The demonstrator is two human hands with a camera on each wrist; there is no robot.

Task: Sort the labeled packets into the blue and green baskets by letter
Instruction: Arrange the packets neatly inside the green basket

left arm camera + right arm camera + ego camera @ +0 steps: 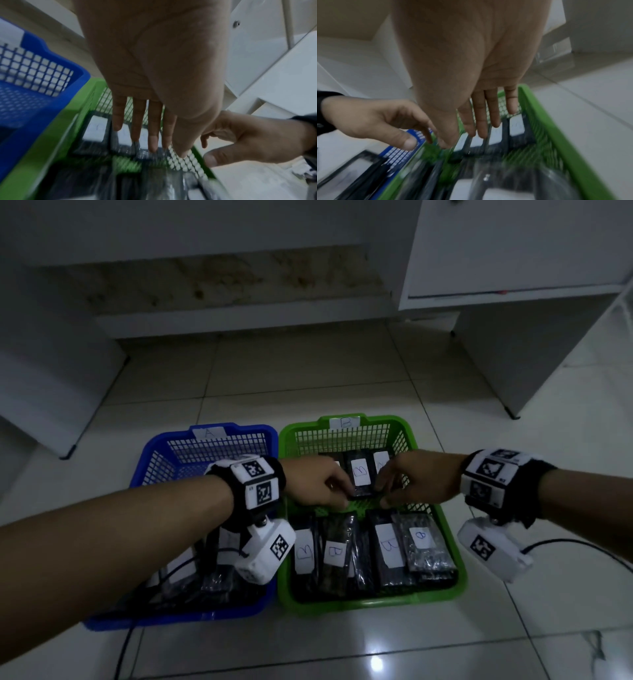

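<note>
Head view: fingers of left hand (pixel 317 486) and right hand (pixel 416 482) extended, tips on near end of a B packet (pixel 361 475) in the back row of the green basket (pixel 455 546); no curl round it. Judged: seating the packet, then lifting both hands clear. Room tight, packets either side, green mesh wall behind; blue basket (pixel 161 446) touching at left.

White cabinet (pixel 513 244) stands on the pale tiled floor (pixel 308 378) (glossy); black cable (pixel 582 547) trails right.
</note>
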